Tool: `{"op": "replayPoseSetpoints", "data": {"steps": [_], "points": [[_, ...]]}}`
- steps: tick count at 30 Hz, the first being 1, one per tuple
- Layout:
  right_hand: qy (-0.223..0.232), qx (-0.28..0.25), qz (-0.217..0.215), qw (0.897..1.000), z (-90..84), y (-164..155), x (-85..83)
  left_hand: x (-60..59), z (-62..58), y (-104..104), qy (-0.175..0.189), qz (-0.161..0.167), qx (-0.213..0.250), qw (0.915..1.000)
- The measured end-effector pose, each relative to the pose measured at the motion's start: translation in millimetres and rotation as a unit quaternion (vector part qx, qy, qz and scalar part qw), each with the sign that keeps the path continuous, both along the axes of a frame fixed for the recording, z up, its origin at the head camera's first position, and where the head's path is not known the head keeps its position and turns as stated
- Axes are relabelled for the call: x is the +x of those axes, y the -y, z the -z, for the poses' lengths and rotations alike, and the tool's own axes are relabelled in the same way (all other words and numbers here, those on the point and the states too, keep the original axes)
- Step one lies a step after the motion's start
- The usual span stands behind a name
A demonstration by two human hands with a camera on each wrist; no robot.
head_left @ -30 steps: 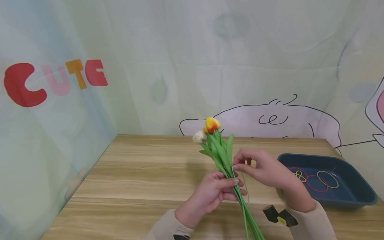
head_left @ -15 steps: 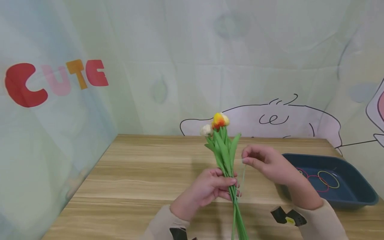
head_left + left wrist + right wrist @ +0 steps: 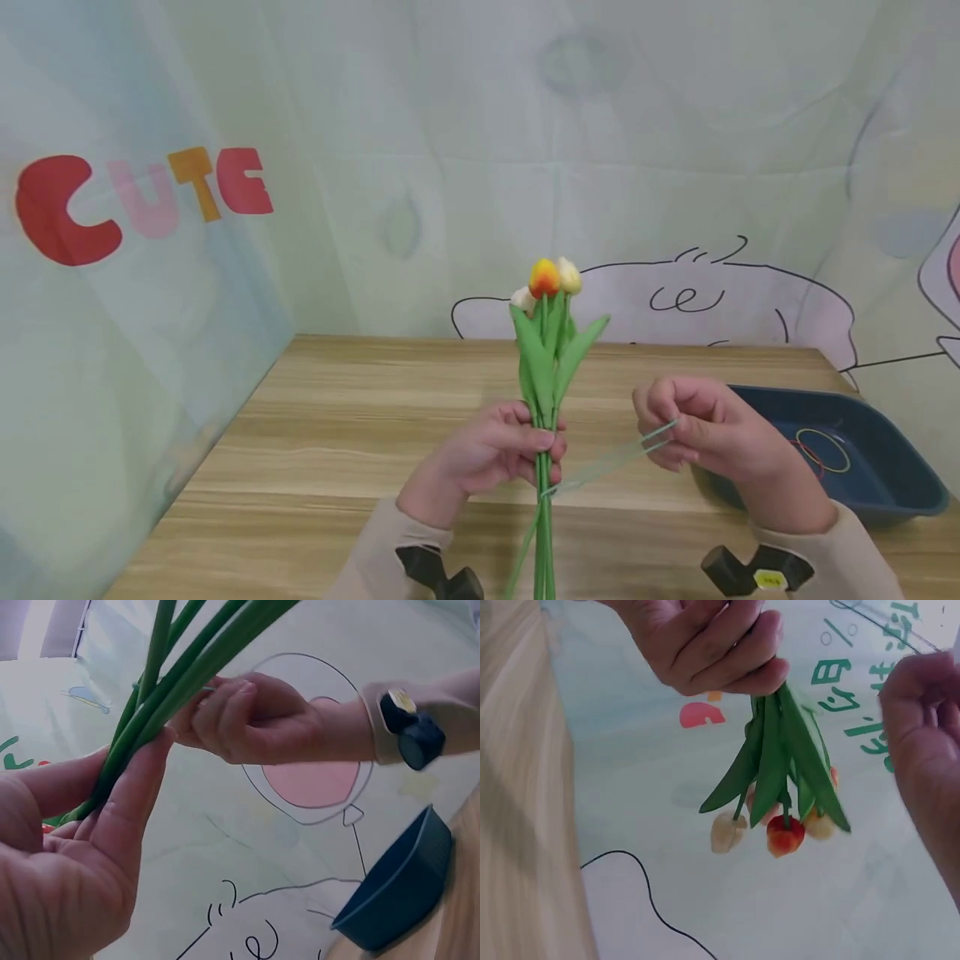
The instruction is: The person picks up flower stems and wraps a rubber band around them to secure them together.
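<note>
My left hand [image 3: 498, 446] grips a bunch of tulips [image 3: 545, 358] by the green stems just under the leaves, blooms up. Orange-yellow and pale cream heads top the bunch; the right wrist view shows several tulip heads [image 3: 785, 836]. To the right of the stems, my right hand [image 3: 712, 429] pinches a pale green rubber band [image 3: 611, 462] between thumb and fingers. The band is stretched from the stems, below the left hand, out to the right fingertips. In the left wrist view the right hand [image 3: 240, 720] is behind the stems [image 3: 180, 682].
A dark blue tray [image 3: 892, 467] stands on the right of the wooden table [image 3: 337, 433], partly behind the right forearm. Inside lie yellow and red rubber bands [image 3: 825, 450]. A printed cloth backdrop [image 3: 375, 167] hangs behind and at the left.
The right hand has moved right and slightly down, drawing the band taut away from the stems. The left hand has shifted left, and the tulips have turned from leaning left to upright.
</note>
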State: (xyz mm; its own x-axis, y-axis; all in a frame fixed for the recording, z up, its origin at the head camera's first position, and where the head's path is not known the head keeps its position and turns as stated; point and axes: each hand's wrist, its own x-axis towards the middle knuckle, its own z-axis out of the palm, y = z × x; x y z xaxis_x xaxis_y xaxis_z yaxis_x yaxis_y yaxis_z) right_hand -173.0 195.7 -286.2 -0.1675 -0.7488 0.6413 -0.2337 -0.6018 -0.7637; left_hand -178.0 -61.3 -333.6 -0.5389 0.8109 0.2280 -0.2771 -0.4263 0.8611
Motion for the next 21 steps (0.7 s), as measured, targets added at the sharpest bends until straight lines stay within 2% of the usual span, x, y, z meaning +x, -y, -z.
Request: {"op": "replayPoseSetpoints", "data": {"steps": [3,7,10,13,16,19,21], "points": [[0.002,-0.043,-0.054,0.998,-6.5,5,4.5,-0.5,-2.9,5,0.000,0.007,0.020,0.9998],[0.039,-0.094,-0.143,0.984,-10.5,9,11.2,0.4,-6.0,9,0.018,0.011,0.041,0.9989],[0.021,-0.100,-0.164,0.981,-10.8,10,13.7,1.8,-9.1,11,0.029,0.026,0.056,0.9976],[-0.043,-0.075,-0.109,0.990,-7.5,5,14.9,4.2,-13.3,13,0.026,0.045,0.075,0.9959],[-0.100,-0.020,-0.021,0.995,2.0,-6,13.5,7.9,-17.8,15,0.023,0.043,0.093,0.9945],[-0.145,0.059,0.064,0.986,16.1,-14,9.5,11.8,-22.7,19,0.038,0.020,0.107,0.9933],[-0.185,0.113,0.131,0.968,26.6,-14,7.5,12.5,-25.5,21,0.055,0.010,0.119,0.9914]]}}
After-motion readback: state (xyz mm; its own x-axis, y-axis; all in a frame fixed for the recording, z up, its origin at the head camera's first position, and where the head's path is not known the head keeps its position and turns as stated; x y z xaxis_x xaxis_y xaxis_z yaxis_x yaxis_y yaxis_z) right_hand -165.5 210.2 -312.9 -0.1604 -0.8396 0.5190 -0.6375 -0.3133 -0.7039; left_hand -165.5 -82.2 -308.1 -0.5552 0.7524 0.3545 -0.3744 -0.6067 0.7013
